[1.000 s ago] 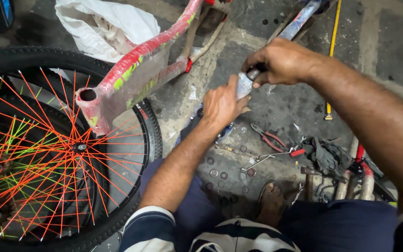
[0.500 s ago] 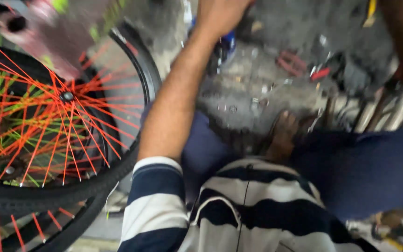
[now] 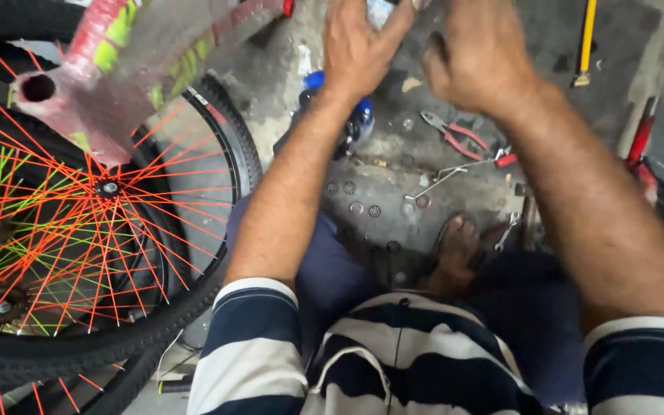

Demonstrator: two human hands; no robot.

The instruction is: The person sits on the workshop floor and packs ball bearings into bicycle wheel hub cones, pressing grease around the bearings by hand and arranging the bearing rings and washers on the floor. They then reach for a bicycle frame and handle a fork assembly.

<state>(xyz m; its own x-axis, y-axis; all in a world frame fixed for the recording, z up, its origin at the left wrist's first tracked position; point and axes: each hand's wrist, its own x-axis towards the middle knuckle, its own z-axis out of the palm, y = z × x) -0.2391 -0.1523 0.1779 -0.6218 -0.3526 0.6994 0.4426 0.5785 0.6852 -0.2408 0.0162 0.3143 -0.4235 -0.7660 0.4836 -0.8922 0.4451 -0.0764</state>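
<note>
My left hand [image 3: 359, 46] reaches forward at the top of the view, its thumb and fingers closed around a pale metal tube [image 3: 382, 11] that the frame edge cuts off. Just right of it, my right hand [image 3: 476, 65] shows only its back, with the fingers curled away and hidden. A blue round object [image 3: 361, 117] lies on the floor under my left wrist. A red bicycle frame with yellow-green patches [image 3: 136, 65] slants across the top left, above a wheel with orange spokes and a black tyre [image 3: 220, 165].
Red-handled pliers [image 3: 464, 138] and small washers [image 3: 359, 201] lie on the grey floor ahead of my sandalled foot [image 3: 459, 253]. A yellow-handled tool [image 3: 586, 38] sits at the top right, and a red-handled tool [image 3: 641, 138] at the right edge.
The view swung down towards my shirt and has come back up. Both hands now sit higher in the frame, and the right hand no longer visibly grips the tube.
</note>
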